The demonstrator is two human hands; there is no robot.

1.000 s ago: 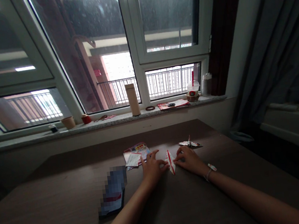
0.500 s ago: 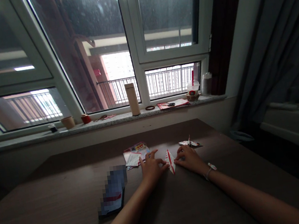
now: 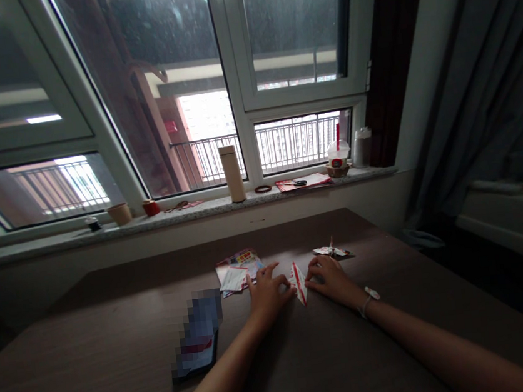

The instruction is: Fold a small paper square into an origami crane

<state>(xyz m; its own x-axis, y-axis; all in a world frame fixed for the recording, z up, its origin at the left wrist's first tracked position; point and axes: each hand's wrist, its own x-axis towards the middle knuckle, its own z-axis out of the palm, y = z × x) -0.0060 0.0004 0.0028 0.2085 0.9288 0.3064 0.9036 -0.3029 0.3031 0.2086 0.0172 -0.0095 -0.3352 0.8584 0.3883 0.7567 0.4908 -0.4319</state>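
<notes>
A small diamond-shaped piece of folded paper [image 3: 299,283], white with red stripes, lies on the table between my hands. At its left edge, my left hand [image 3: 269,292] pinches the paper between thumb and forefinger, the other fingers reaching forward. On the opposite edge, my right hand [image 3: 330,279] grips it with closed fingertips. A folded paper crane [image 3: 332,251] with patterned wings sits just beyond my right hand. Printed paper sheets [image 3: 233,279] lie in a small pile beyond my left hand and to its left.
A phone [image 3: 197,335], partly blurred out, lies on the brown table [image 3: 95,353] left of my left forearm. Along the windowsill [image 3: 197,213] stand a beige bottle [image 3: 232,174], a paper cup [image 3: 119,214], a drink cup with a red straw [image 3: 337,154] and scissors [image 3: 300,183] on papers.
Both hands and the folded paper stay almost in place. My left fingers have shifted very slightly to the right.
</notes>
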